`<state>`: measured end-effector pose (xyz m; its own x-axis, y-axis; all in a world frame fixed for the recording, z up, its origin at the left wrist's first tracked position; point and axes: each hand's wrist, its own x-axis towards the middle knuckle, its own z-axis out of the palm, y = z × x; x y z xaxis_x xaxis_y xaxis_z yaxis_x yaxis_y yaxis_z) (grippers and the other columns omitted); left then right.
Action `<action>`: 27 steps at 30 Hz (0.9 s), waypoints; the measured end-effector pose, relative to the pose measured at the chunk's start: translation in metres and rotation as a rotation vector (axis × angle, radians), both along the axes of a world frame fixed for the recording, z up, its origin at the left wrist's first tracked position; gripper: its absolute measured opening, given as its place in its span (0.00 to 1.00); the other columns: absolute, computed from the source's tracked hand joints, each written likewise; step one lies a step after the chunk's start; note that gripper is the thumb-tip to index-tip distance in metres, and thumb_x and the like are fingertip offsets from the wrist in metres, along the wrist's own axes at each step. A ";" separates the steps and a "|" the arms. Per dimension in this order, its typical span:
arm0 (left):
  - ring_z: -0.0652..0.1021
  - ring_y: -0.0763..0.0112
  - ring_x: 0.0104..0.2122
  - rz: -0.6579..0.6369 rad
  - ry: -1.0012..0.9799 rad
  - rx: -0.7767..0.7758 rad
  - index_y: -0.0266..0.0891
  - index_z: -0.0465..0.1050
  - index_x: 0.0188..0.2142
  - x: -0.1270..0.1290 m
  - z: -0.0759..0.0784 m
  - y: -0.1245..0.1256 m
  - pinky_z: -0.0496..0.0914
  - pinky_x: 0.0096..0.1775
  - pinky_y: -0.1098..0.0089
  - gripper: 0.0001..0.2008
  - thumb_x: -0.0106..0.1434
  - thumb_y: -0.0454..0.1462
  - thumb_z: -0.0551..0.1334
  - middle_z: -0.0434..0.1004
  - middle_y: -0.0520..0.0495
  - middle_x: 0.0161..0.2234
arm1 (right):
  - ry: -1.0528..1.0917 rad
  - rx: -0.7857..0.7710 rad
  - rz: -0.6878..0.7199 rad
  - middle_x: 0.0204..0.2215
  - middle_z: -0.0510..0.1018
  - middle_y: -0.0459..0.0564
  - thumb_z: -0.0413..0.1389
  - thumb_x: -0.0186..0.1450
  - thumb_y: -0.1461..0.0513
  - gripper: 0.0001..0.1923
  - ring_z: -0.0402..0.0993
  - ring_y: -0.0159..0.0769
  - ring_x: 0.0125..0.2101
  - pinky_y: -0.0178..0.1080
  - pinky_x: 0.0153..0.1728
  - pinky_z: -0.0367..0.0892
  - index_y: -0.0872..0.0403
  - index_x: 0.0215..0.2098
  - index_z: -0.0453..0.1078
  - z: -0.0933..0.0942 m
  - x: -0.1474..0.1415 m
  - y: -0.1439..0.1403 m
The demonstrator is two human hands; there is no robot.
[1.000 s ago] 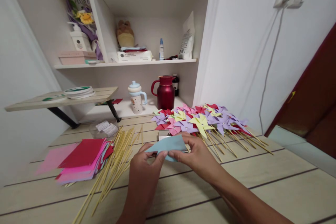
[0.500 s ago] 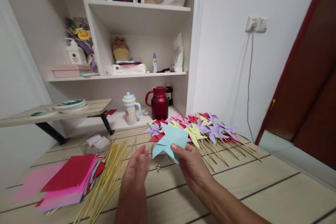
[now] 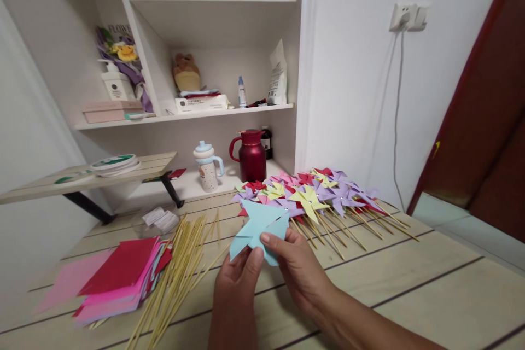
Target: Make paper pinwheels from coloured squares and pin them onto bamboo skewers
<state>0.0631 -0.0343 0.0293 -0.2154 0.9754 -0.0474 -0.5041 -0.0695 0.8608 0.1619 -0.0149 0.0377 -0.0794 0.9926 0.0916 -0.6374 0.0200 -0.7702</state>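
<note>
Because both hands meet above the near edge of the surface [image 3: 410,295], the light blue paper pinwheel [image 3: 258,227] is lifted clear of the wood where its folded points cannot be flattened. The left hand [image 3: 238,279] pinches its lower left corner between thumb and fingertips, a closed grip on the paper; the right hand [image 3: 299,268] has its thumb pressed on the middle of the sheet with the fingers behind, also closed on it, which looks meant to keep the folds gathered at the centre.

Just left of the grip, a loose sheaf of bamboo sticks [image 3: 180,268] lies fanned within easy reach, and further left a stack of coloured paper squares [image 3: 118,273] sits with red on top. Beyond the grip and to its right, finished pinwheels [image 3: 311,194] lie heaped with their sticks pointing right, kept apart from the raw stock. Further still, a red jug [image 3: 251,154] and a spouted cup [image 3: 206,161] stand on the low shelf [image 3: 192,178], with a wall socket [image 3: 408,15] high to the right.
</note>
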 end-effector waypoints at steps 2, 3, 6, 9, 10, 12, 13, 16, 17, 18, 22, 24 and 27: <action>0.81 0.55 0.45 0.009 -0.018 -0.022 0.38 0.81 0.39 0.000 0.002 -0.002 0.71 0.52 0.59 0.20 0.45 0.41 0.75 0.85 0.42 0.38 | -0.007 -0.007 0.002 0.32 0.84 0.50 0.71 0.50 0.59 0.17 0.77 0.38 0.32 0.39 0.40 0.69 0.55 0.37 0.79 -0.001 -0.002 0.000; 0.81 0.55 0.45 0.013 -0.026 -0.025 0.38 0.81 0.39 0.000 0.002 -0.003 0.71 0.52 0.59 0.20 0.46 0.41 0.75 0.85 0.42 0.38 | -0.012 -0.009 0.000 0.32 0.84 0.50 0.71 0.50 0.59 0.17 0.77 0.38 0.32 0.39 0.40 0.69 0.55 0.37 0.79 -0.002 -0.002 -0.001; 0.82 0.56 0.44 0.018 -0.051 -0.038 0.37 0.81 0.39 0.000 0.004 -0.004 0.72 0.52 0.61 0.19 0.47 0.40 0.74 0.85 0.42 0.38 | -0.009 -0.013 0.008 0.32 0.84 0.50 0.71 0.50 0.59 0.16 0.78 0.38 0.32 0.38 0.39 0.69 0.55 0.37 0.78 -0.002 -0.003 -0.001; 0.82 0.57 0.43 0.003 -0.094 -0.023 0.37 0.81 0.38 0.000 0.006 -0.005 0.73 0.50 0.61 0.18 0.47 0.39 0.74 0.85 0.42 0.37 | 0.018 -0.015 0.025 0.34 0.85 0.50 0.71 0.50 0.60 0.18 0.78 0.38 0.33 0.38 0.40 0.70 0.54 0.39 0.78 -0.002 -0.005 -0.003; 0.82 0.56 0.42 -0.005 -0.110 -0.011 0.37 0.81 0.38 0.001 0.007 -0.005 0.73 0.49 0.60 0.18 0.47 0.39 0.74 0.85 0.42 0.37 | 0.025 -0.018 0.028 0.34 0.85 0.50 0.71 0.50 0.61 0.19 0.78 0.38 0.33 0.39 0.40 0.70 0.54 0.39 0.78 -0.003 -0.005 -0.004; 0.83 0.56 0.41 -0.011 -0.133 0.004 0.36 0.81 0.37 0.001 0.008 -0.005 0.74 0.48 0.60 0.17 0.47 0.39 0.74 0.85 0.41 0.36 | 0.025 -0.030 0.035 0.33 0.85 0.50 0.71 0.50 0.61 0.18 0.79 0.38 0.32 0.39 0.40 0.70 0.55 0.39 0.77 -0.003 -0.006 -0.004; 0.83 0.56 0.40 -0.008 -0.138 0.001 0.36 0.81 0.37 0.001 0.009 -0.006 0.75 0.47 0.60 0.17 0.47 0.39 0.74 0.85 0.42 0.36 | 0.020 -0.035 0.041 0.33 0.85 0.51 0.71 0.50 0.60 0.18 0.79 0.38 0.32 0.39 0.39 0.70 0.56 0.38 0.77 -0.003 -0.006 -0.005; 0.83 0.57 0.40 0.013 -0.134 -0.017 0.36 0.81 0.37 0.001 0.011 -0.007 0.75 0.46 0.62 0.16 0.47 0.38 0.74 0.85 0.43 0.35 | 0.012 -0.045 0.043 0.32 0.85 0.51 0.71 0.50 0.60 0.18 0.78 0.38 0.31 0.39 0.38 0.70 0.57 0.37 0.77 -0.004 -0.007 -0.005; 0.83 0.57 0.40 0.017 -0.131 -0.015 0.37 0.81 0.38 0.002 0.011 -0.007 0.76 0.45 0.62 0.17 0.47 0.38 0.74 0.85 0.43 0.36 | 0.013 -0.046 0.037 0.32 0.85 0.51 0.71 0.50 0.60 0.18 0.78 0.37 0.31 0.38 0.38 0.70 0.57 0.37 0.77 -0.005 -0.007 -0.004; 0.83 0.57 0.41 0.020 -0.128 -0.009 0.37 0.81 0.39 0.002 0.012 -0.008 0.76 0.45 0.63 0.18 0.47 0.38 0.74 0.85 0.42 0.37 | 0.016 -0.045 0.030 0.32 0.85 0.51 0.72 0.50 0.61 0.18 0.78 0.37 0.31 0.38 0.38 0.70 0.56 0.38 0.77 -0.005 -0.007 -0.004; 0.82 0.56 0.42 0.016 -0.137 0.014 0.37 0.80 0.41 0.003 0.013 -0.008 0.75 0.45 0.62 0.20 0.47 0.38 0.74 0.85 0.42 0.39 | 0.011 -0.037 0.014 0.33 0.85 0.51 0.72 0.50 0.61 0.18 0.77 0.36 0.32 0.38 0.38 0.69 0.56 0.39 0.77 -0.007 -0.007 -0.003; 0.82 0.56 0.42 0.011 -0.150 0.013 0.37 0.80 0.40 0.003 0.013 -0.007 0.75 0.46 0.62 0.19 0.47 0.38 0.74 0.85 0.42 0.38 | -0.004 -0.037 0.006 0.33 0.84 0.50 0.71 0.51 0.60 0.17 0.76 0.35 0.32 0.38 0.38 0.69 0.56 0.38 0.78 -0.008 -0.006 -0.003; 0.82 0.56 0.42 0.002 -0.145 -0.003 0.37 0.80 0.37 0.001 0.009 -0.005 0.74 0.47 0.61 0.16 0.47 0.38 0.73 0.85 0.43 0.36 | -0.028 -0.029 0.006 0.31 0.84 0.50 0.71 0.51 0.60 0.16 0.76 0.35 0.31 0.38 0.38 0.69 0.56 0.36 0.78 -0.010 -0.007 -0.002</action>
<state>0.0645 -0.0390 0.0385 -0.2079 0.9748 -0.0810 -0.6231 -0.0681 0.7792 0.1553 -0.0169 0.0279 -0.0879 0.9943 0.0603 -0.6160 -0.0066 -0.7877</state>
